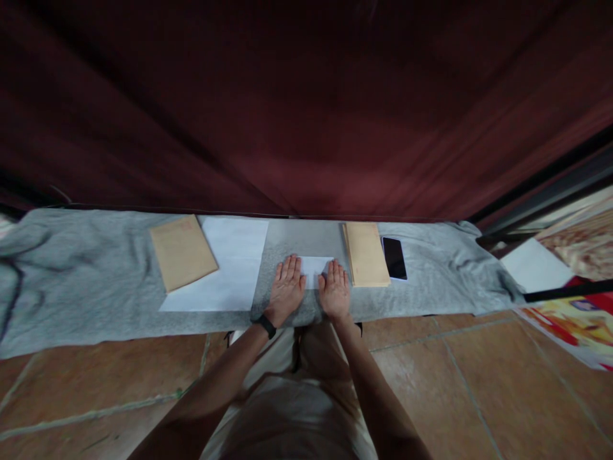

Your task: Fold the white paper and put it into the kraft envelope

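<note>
A small white sheet of paper (313,267), perhaps folded, lies on the grey cloth in front of me. My left hand (288,287) rests flat on its left edge, fingers stretched forward. On the right edge, my right hand (334,291) lies flat in the same way. Between the two hands the middle of the paper shows. A stack of brown envelopes (368,255) sits just to the right of my right hand. Left of my left hand are larger white sheets (234,268), with a brown envelope (184,252) lying askew on them.
A phone (394,258) with a dark screen lies right of the envelope stack. Grey cloth (96,275) covers the narrow bench. Behind it hangs a dark red curtain (306,128). A colourful printed package (575,322) stands at the far right, above the tiled floor (431,377).
</note>
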